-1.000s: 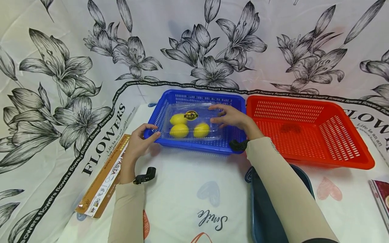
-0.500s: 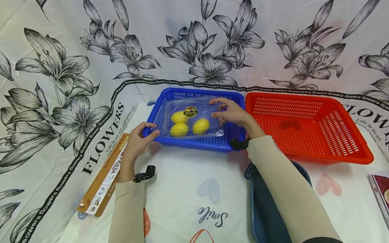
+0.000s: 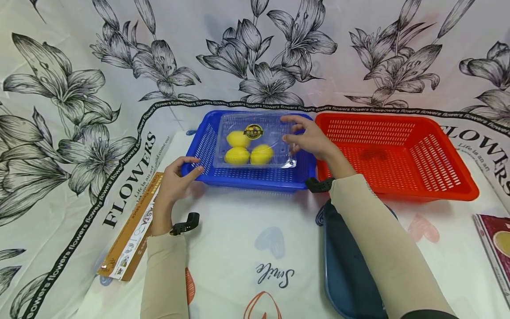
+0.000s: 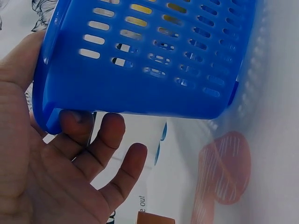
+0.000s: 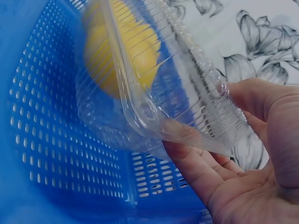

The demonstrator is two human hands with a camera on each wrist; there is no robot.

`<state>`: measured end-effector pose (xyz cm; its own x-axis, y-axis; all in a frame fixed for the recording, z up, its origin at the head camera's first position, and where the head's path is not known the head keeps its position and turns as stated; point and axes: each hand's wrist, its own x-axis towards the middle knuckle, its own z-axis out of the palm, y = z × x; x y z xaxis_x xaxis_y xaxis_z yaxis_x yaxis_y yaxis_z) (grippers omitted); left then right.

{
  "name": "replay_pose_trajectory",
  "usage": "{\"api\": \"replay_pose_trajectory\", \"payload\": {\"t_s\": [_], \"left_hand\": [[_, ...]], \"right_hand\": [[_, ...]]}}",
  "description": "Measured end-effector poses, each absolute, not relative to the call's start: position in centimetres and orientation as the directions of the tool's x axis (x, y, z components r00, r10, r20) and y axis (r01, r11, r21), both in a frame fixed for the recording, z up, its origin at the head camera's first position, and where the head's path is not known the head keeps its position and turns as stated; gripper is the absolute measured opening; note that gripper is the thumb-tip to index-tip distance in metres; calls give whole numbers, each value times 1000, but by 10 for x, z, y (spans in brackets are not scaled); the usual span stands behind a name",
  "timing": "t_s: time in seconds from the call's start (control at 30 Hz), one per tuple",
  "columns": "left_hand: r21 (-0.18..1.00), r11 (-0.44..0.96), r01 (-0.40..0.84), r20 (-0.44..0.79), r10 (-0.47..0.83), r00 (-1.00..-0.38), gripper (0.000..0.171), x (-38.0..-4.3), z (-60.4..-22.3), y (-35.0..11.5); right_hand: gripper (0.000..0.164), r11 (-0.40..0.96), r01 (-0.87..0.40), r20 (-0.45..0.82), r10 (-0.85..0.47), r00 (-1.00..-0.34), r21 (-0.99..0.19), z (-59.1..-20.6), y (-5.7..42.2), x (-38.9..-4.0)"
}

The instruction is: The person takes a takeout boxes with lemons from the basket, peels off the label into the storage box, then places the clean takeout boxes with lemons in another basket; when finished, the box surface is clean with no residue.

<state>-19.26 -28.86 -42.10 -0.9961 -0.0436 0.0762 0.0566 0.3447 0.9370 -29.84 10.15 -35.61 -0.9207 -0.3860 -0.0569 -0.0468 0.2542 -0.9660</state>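
Note:
My right hand grips the right end of a clear plastic fruit box, thumb on one side and fingers on the other in the right wrist view. Inside the box lie three yellow lemons, and a black-and-gold label is on its lid. The box is held over the blue plastic basket, its far edge reaching the basket's back rim in the head view. At the basket's left end, my left hand holds the rim, with the thumb over one side and fingertips below it in the left wrist view.
A red basket stands right beside the blue one. Under my right forearm lies a dark blue tray. A brown pasta box lies left of my left forearm, and a dark red package sits at the right edge.
The fruit box has risen and shifted toward the back of the blue basket, along with my right hand. My left hand keeps its place at the basket's left rim. The head view has shifted slightly.

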Motion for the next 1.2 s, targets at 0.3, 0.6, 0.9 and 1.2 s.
{"api": "replay_pose_trajectory", "payload": {"t_s": [0.3, 0.6, 0.9, 1.2], "left_hand": [[934, 355, 46, 69, -52, -996, 46, -191, -418, -287], [933, 352, 70, 87, -33, -996, 45, -191, -418, -286], [941, 329, 83, 104, -48, -993, 41, -188, -421, -289], [954, 283, 103, 113, -21, -993, 44, -191, -421, -285]], "right_hand": [[57, 192, -102, 21, -384, -923, -976, -335, 112, -285], [55, 233, -105, 29, -310, -950, -967, -307, 137, -256], [55, 248, -94, 25, -269, -963, -964, -296, 169, -220], [55, 300, -85, 12, -238, -971, -950, -293, 199, -180]]}}
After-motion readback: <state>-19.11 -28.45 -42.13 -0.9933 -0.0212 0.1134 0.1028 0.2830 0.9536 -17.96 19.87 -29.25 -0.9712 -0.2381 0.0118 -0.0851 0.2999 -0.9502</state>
